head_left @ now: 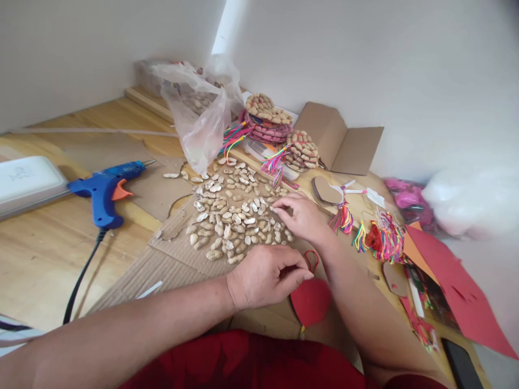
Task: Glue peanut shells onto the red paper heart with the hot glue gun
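Many peanut shell halves (231, 210) lie spread on a brown cardboard sheet (170, 259) on the wooden floor. My right hand (302, 216) reaches into the right edge of the pile, fingertips pinching at a shell. My left hand (265, 275) rests lower, fingers curled against a red heart-shaped card (310, 300) that has a red loop at its top. Whether the right hand has a shell lifted is unclear.
A blue glue gun (107, 189) with a black cord lies at the left, beside a white tray (26, 181). A plastic bag (198, 116), finished shell-covered pieces (270, 116), folded cardboard (336, 140), coloured tassels (383, 237) and red paper (454, 286) sit behind and right.
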